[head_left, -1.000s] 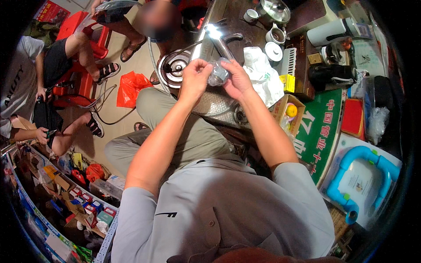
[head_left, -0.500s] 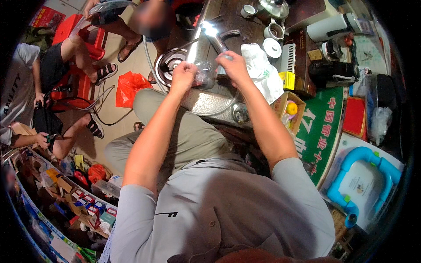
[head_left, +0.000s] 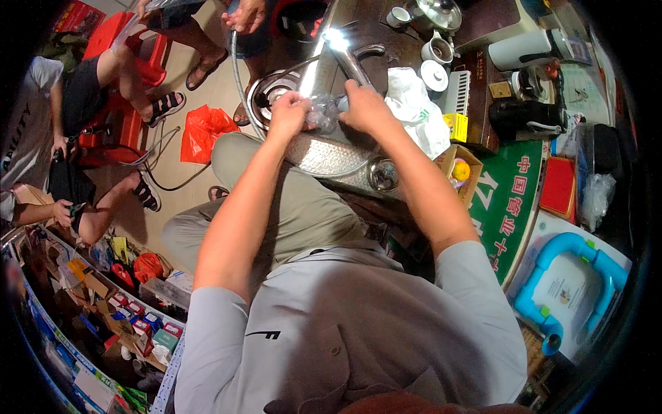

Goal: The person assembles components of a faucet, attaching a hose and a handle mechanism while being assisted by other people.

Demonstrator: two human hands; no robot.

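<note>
Both hands meet at the far centre over a metal tray (head_left: 324, 155) on the desk (head_left: 483, 27). The left hand (head_left: 288, 114) and right hand (head_left: 365, 109) each have their grip pinched on a small clear glass item (head_left: 323, 114) held between them, below a curved metal tap (head_left: 355, 58). A white cloth (head_left: 414, 110) lies just right of the right hand

A red plastic bag (head_left: 205, 131), a green sign (head_left: 512, 200) (white characters), grey shirt (head_left: 345, 331).
</note>
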